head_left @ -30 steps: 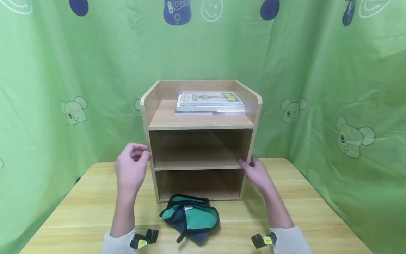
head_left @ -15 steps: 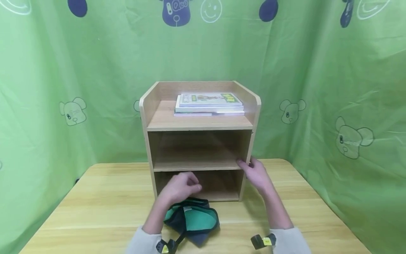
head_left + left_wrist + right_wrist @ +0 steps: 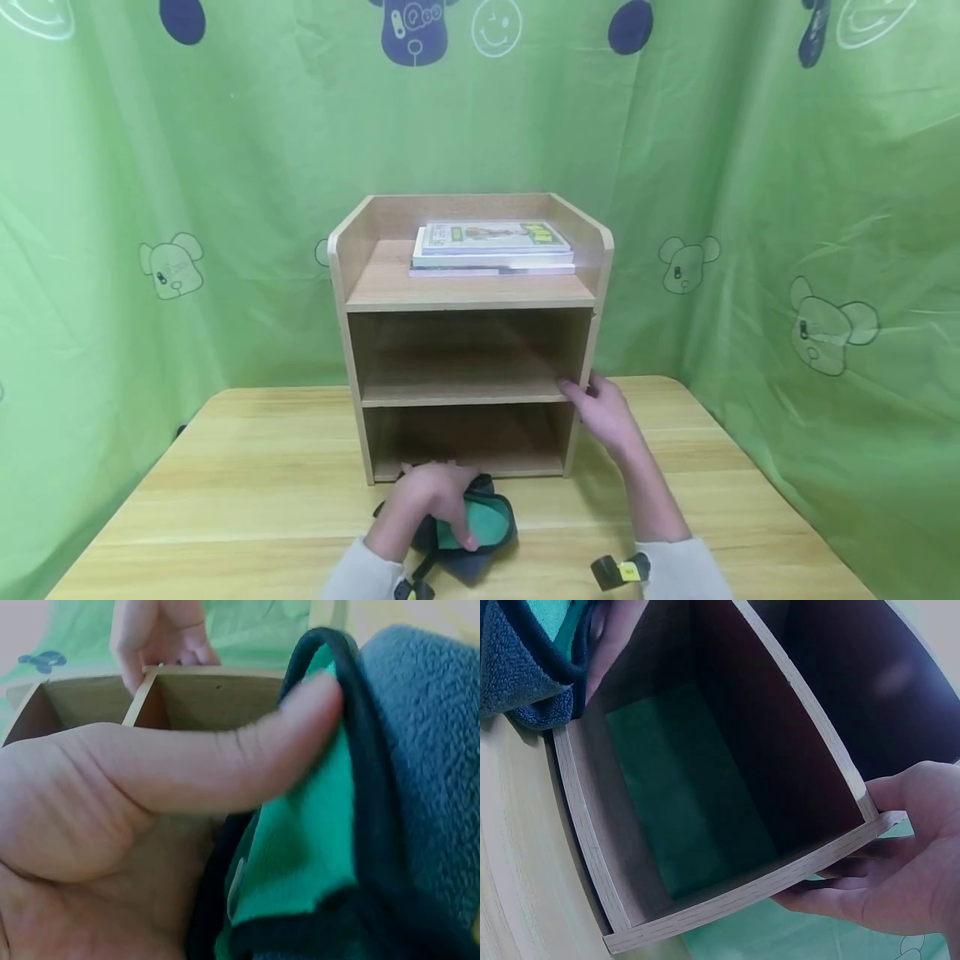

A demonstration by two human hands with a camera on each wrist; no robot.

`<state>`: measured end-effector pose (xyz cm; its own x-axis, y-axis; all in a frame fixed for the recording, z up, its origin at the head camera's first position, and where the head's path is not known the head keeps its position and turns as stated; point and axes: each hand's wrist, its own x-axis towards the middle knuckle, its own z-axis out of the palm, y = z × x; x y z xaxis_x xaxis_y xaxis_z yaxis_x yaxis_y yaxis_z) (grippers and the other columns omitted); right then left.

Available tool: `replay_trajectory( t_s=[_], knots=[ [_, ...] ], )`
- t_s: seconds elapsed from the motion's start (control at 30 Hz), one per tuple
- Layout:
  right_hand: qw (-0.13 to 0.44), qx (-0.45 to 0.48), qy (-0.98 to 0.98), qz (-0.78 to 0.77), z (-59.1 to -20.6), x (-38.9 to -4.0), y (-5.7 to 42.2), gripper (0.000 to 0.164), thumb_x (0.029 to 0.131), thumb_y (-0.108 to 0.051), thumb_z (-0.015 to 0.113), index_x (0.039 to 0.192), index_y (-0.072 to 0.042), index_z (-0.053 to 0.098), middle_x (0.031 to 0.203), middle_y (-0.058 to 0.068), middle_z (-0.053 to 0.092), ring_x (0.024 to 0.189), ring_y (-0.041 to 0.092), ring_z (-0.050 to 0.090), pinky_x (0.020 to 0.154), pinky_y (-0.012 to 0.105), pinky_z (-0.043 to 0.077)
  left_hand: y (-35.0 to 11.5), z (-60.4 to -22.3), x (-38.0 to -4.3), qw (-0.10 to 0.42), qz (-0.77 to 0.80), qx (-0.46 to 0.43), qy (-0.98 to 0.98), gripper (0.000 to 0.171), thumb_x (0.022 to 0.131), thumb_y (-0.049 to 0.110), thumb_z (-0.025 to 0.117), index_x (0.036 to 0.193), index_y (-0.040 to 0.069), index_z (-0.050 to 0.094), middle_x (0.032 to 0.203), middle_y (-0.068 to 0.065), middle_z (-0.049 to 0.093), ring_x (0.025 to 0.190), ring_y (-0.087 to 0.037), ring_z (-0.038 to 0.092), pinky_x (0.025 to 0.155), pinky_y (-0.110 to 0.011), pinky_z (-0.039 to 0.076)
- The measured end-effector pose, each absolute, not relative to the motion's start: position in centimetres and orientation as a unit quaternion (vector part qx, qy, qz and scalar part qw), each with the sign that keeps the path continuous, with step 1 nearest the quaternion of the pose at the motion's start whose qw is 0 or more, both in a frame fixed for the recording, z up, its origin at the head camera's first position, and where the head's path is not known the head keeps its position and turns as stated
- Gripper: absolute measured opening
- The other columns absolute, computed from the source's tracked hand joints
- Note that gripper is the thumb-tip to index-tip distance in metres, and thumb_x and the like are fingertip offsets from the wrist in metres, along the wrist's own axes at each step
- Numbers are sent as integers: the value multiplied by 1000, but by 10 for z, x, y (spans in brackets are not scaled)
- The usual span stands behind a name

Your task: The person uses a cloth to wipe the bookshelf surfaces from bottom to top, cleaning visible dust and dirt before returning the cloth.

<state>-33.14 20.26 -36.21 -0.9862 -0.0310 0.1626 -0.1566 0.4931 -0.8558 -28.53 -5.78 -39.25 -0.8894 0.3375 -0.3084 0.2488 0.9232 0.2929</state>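
My left hand (image 3: 437,493) reaches down over a folded cleaning cloth (image 3: 489,523), green on one face and dark blue fleece on the other, with black edging and a loop. The thumb (image 3: 225,769) lies straight across the green face in the left wrist view; the other fingers reach over the cloth's far side, mostly hidden. The cloth lies on the table at the foot of a small wooden shelf (image 3: 472,292). My right hand (image 3: 609,417) grips the shelf's right side panel, thumb at the front edge by the middle board and fingers behind the outer face.
Several books (image 3: 491,250) are stacked on the shelf's top board. Its two lower compartments face me. The wooden table (image 3: 225,500) stretches to both sides, and a green curtain (image 3: 247,150) hangs behind and around it.
My left hand has moved from beside the shelf's left side, rightward and down onto the cleaning cloth, its fingers spreading. The right hand keeps its grip on the shelf.
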Motion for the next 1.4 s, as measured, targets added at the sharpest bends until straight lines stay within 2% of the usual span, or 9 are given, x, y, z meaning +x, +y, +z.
replay_trajectory(
  t_s=[0.17,0.23,0.4,0.53,0.7,0.93,1.2,1.4],
  knots=[
    [65,55,-860,504,-363,-331,201,69,104,-44,51,154,1,36,154,30,42,140,49,44,112,63,39,-48,-396,-282,182,111,137,967,100,64,27,96,151,20,47,149,-3,56,135,-33,53,107,-78,30],
    [67,54,-860,502,-363,-331,201,69,104,-44,51,154,0,37,153,30,43,139,49,45,112,63,39,-45,-397,-280,181,104,128,970,96,64,24,96,149,19,50,146,-3,58,132,-31,56,107,-72,37],
    [70,55,-862,499,-363,-331,201,69,103,-45,51,154,0,37,152,30,44,138,49,45,111,63,40,-41,-398,-278,178,96,129,971,85,65,18,94,142,15,57,137,-5,62,122,-24,60,104,-49,51],
    [73,53,-864,496,-364,-332,202,68,103,-46,52,152,0,40,151,30,46,137,49,47,110,63,41,-42,-399,-278,168,97,133,972,78,64,16,94,135,12,61,126,-5,66,109,-20,63,97,-42,54],
    [76,52,-865,494,-364,-332,202,68,103,-47,52,152,-1,41,150,30,47,136,49,47,110,63,41,-44,-399,-278,161,85,134,974,69,64,14,93,127,13,66,117,-5,67,97,-18,62,89,-39,57],
    [73,51,-864,496,-365,-331,202,68,103,-46,52,153,-1,40,151,30,46,137,49,47,110,63,41,-45,-400,-277,140,77,139,977,73,63,7,91,130,20,66,124,-3,67,98,-16,59,87,-37,56],
    [73,51,-864,496,-364,-330,201,69,103,-48,52,153,-2,39,151,30,46,136,49,47,110,64,41,-46,-400,-277,134,91,135,978,77,61,6,91,132,20,65,125,-2,67,100,-18,60,88,-39,56],
    [71,49,-866,492,-364,-329,202,71,103,-49,51,154,-2,38,151,30,46,136,49,47,109,64,41,-46,-401,-278,116,79,135,981,55,62,5,91,113,12,72,105,-5,67,87,-17,58,82,-37,57]
  ],
)
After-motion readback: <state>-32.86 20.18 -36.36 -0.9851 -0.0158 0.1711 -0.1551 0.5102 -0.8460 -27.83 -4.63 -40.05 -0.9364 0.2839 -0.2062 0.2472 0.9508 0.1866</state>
